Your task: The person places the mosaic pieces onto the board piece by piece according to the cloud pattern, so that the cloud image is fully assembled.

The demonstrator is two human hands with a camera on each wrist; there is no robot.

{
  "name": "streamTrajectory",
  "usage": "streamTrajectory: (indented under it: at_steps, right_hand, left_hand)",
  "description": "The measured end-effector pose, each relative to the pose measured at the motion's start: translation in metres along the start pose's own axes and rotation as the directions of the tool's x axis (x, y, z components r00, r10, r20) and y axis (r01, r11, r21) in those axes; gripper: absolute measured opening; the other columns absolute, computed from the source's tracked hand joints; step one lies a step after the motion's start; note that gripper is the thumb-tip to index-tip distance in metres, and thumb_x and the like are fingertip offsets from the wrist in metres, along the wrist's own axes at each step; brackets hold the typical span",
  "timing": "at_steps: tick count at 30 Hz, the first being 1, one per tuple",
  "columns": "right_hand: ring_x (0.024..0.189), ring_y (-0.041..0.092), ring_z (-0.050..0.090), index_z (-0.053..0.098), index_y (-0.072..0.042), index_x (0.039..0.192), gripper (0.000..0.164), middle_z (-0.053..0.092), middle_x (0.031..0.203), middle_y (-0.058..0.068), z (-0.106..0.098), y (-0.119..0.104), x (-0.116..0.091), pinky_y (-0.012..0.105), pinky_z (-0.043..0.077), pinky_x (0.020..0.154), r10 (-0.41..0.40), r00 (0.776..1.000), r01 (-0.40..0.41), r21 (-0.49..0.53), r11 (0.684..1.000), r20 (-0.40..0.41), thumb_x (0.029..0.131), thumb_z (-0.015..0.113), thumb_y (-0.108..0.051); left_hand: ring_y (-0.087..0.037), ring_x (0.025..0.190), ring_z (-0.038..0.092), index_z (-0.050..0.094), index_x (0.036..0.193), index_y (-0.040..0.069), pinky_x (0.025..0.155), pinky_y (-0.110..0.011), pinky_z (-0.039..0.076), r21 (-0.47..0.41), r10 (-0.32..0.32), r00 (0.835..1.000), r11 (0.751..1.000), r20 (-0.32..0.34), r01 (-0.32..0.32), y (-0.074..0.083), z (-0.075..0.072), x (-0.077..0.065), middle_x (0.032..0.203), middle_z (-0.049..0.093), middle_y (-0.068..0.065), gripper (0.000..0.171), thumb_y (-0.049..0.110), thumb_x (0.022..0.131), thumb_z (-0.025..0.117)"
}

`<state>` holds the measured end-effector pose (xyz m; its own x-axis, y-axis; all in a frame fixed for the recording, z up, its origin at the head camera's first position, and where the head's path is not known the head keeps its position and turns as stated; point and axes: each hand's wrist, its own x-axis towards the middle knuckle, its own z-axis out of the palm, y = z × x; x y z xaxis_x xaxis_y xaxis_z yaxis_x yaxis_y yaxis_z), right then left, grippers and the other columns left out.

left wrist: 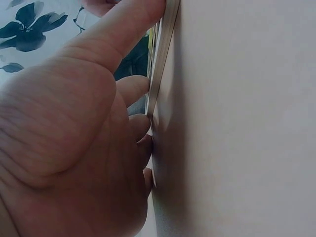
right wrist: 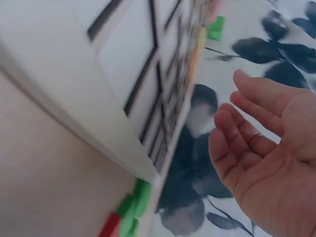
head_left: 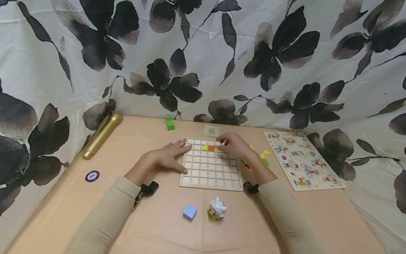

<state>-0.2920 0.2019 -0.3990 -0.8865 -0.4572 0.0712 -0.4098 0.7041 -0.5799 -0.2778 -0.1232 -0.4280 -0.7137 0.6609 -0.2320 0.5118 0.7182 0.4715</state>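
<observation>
A white grid board (head_left: 210,173) with a pale wooden rim lies flat on the table. A yellow piece (head_left: 204,147) and an orange piece (head_left: 211,148) sit side by side in one of its upper rows. My left hand (head_left: 168,156) rests at the board's left edge, fingers spread, thumb and index finger touching the rim. Over the upper right of the board is my right hand (head_left: 235,145). In the right wrist view that hand (right wrist: 271,148) is raised off the grid, its fingers loosely bent with nothing between them.
Loose yellow, green and red pieces (head_left: 265,162) lie right of the board. Beyond it are a small card (head_left: 211,130) and green blocks (head_left: 170,123). A picture board (head_left: 304,160) lies right; a gold tube (head_left: 103,135) and round chip (head_left: 92,176) left; a blue cube (head_left: 189,212) and figurine (head_left: 217,209) in front.
</observation>
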Motion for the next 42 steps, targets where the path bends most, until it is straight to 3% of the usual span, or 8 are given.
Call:
streamTrajectory:
  at_steps: [7, 15, 19, 25, 33, 42]
  right_hand:
    - [0.099, 0.026, 0.064, 0.067, -0.013, 0.138, 0.041, 0.068, 0.13, 0.01, -0.023, -0.001, -0.027, 0.036, 0.055, 0.077, 0.055, 0.984, -0.049, 0.043, 0.998, -0.167, 0.098, 0.074, -0.02]
    - [0.103, 0.03, 0.063, 0.064, -0.013, 0.142, 0.043, 0.066, 0.132, 0.016, -0.055, 0.025, -0.047, 0.037, 0.054, 0.076, 0.114, 0.964, -0.107, 0.041, 0.993, -0.242, 0.101, 0.07, -0.024]
    - [0.108, 0.034, 0.062, 0.064, -0.009, 0.141, 0.042, 0.065, 0.133, 0.021, -0.069, 0.043, -0.059, 0.042, 0.054, 0.083, 0.189, 0.952, -0.196, -0.003, 0.981, -0.239, 0.102, 0.069, -0.023]
    - [0.109, 0.037, 0.059, 0.065, -0.003, 0.138, 0.04, 0.065, 0.13, 0.024, -0.08, 0.079, -0.076, 0.042, 0.053, 0.086, 0.318, 0.933, -0.331, -0.054, 0.942, -0.166, 0.102, 0.067, -0.02]
    - [0.108, 0.04, 0.058, 0.067, 0.007, 0.131, 0.038, 0.066, 0.122, 0.028, -0.08, 0.104, -0.087, 0.056, 0.051, 0.093, 0.374, 0.92, -0.387, -0.114, 0.915, -0.12, 0.1, 0.067, -0.017]
    - [0.095, 0.032, 0.06, 0.072, 0.006, 0.121, 0.028, 0.07, 0.11, 0.022, -0.071, 0.117, -0.088, 0.043, 0.05, 0.084, 0.414, 0.904, -0.425, -0.113, 0.898, -0.109, 0.098, 0.069, -0.011]
  left_hand:
    - [-0.039, 0.163, 0.0, 0.022, 0.167, 0.016, 0.13, -0.061, 0.004, -0.006, 0.009, 1.0, 1.0, -0.006, -0.009, 0.001, 0.0, -0.002, 0.176, -0.002, -0.017, 0.109, 0.063, 0.086, 0.076]
    - [-0.039, 0.163, -0.001, 0.022, 0.168, 0.016, 0.13, -0.062, 0.004, -0.001, 0.004, 1.0, 1.0, -0.01, -0.004, -0.001, -0.001, 0.0, 0.176, -0.002, -0.016, 0.11, 0.064, 0.085, 0.076]
    - [-0.037, 0.163, -0.001, 0.022, 0.167, 0.016, 0.13, -0.061, 0.004, -0.008, -0.001, 1.0, 1.0, -0.011, 0.001, -0.001, -0.001, -0.001, 0.176, -0.002, -0.016, 0.11, 0.064, 0.084, 0.077]
    - [-0.038, 0.163, 0.0, 0.023, 0.167, 0.016, 0.13, -0.062, 0.005, -0.004, 0.002, 1.0, 1.0, -0.016, -0.002, -0.001, 0.0, -0.002, 0.176, -0.001, -0.016, 0.11, 0.064, 0.084, 0.077]
    - [-0.037, 0.163, -0.002, 0.021, 0.168, 0.017, 0.13, -0.061, 0.004, -0.009, -0.003, 1.0, 1.0, -0.005, 0.003, -0.004, 0.0, 0.0, 0.176, -0.002, -0.016, 0.111, 0.065, 0.084, 0.076]
    - [-0.035, 0.163, -0.004, 0.02, 0.168, 0.019, 0.131, -0.059, 0.001, -0.004, -0.017, 1.0, 1.0, 0.008, 0.017, -0.004, 0.001, 0.001, 0.176, -0.003, -0.016, 0.113, 0.067, 0.083, 0.076]
